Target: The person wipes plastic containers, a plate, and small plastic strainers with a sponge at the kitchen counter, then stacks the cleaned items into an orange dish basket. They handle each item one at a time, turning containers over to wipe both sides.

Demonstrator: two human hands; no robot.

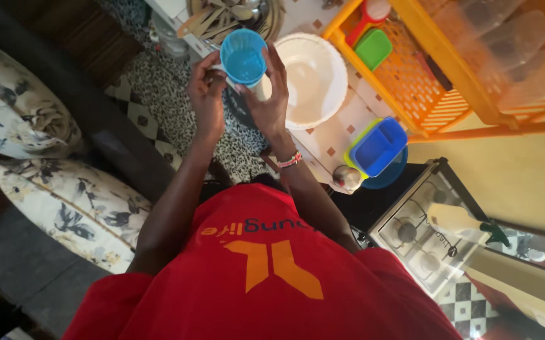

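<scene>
**Blue cup held over the counter**

Both hands gripped a blue plastic cup: left hand with fingers closed on its side, right hand fingers wrapped around the other. Its inside looked empty. Beside it sat an empty white bowl. A blue box lay nearby; the utensil holder was cut off.

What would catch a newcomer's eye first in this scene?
The blue plastic cup at top centre, held between the left hand and right hand. Just right of it lies a white plate, and an orange rack fills the upper right corner.
</scene>
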